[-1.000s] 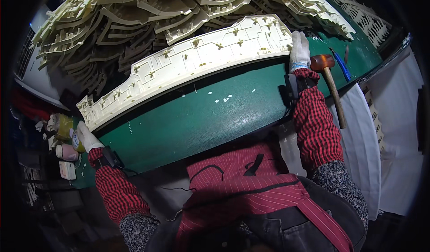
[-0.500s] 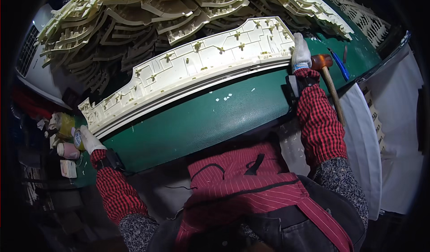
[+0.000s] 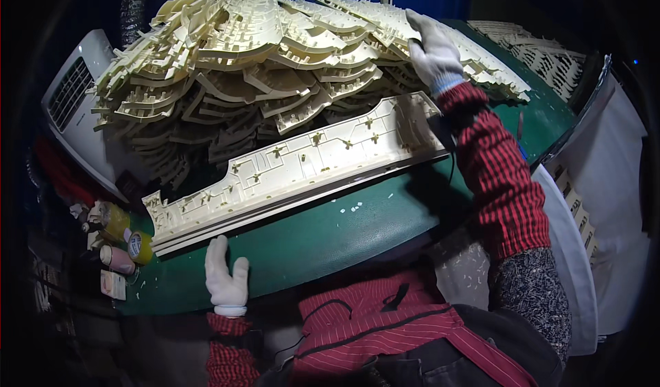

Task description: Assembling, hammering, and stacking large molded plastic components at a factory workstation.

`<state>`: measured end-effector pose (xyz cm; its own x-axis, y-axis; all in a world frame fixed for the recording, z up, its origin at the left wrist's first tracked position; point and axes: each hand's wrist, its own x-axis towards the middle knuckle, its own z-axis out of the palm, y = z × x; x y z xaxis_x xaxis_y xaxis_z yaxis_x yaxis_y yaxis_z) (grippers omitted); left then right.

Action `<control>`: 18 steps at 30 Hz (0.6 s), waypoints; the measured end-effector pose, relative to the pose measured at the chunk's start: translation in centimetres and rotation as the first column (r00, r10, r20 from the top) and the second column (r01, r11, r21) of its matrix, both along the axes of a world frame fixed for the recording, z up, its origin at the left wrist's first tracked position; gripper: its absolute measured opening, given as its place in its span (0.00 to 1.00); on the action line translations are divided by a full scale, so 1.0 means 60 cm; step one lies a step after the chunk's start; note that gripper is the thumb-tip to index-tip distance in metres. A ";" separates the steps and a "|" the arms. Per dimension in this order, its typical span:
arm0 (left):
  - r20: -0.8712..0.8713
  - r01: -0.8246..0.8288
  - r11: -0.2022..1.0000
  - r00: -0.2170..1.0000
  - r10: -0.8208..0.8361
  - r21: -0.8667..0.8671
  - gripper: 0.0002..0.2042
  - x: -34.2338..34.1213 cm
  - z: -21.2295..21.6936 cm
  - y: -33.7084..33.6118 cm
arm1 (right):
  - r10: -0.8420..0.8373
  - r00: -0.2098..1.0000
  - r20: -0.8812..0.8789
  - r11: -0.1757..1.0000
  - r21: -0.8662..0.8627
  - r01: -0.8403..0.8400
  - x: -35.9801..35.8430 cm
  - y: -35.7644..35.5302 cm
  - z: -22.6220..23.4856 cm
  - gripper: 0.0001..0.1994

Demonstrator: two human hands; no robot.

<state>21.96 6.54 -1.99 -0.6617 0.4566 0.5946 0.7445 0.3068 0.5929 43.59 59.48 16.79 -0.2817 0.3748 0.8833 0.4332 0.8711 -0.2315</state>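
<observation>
Along the green surface [image 3: 295,270] lies a long cream panel [image 3: 337,157], its ribbed inner face up, its stepped left end near the yellow tape roll [image 3: 141,247] and its right end in the shadow of the right forearm. Half a second ago both gloved hands were at its two ends; now neither holds it. The left hand [image 3: 227,277] has come away toward the near edge, fingers extended and thumb apart, clear of the panel and closed on nothing. The right hand [image 3: 436,53] has gone up over the right side of the heaped cream pieces [image 3: 240,36], likewise spread; whether its fingertips touch the heap cannot be told from this angle. The two hands are well apart.

With both hands off it, the panel seems to rest by itself on the surface, so placing it looks finished and attention appears to have passed to the heap behind. A second pale edge runs below the panel's near side, perhaps another piece underneath, though shadow makes that uncertain. White scraps [image 3: 355,208] lie in front.
</observation>
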 end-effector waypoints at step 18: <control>-0.203 -0.107 0.968 0.977 0.060 -0.228 0.26 0.068 -0.050 0.030 | -0.217 0.616 0.757 0.976 0.187 0.113 -0.006 0.280 0.084 0.26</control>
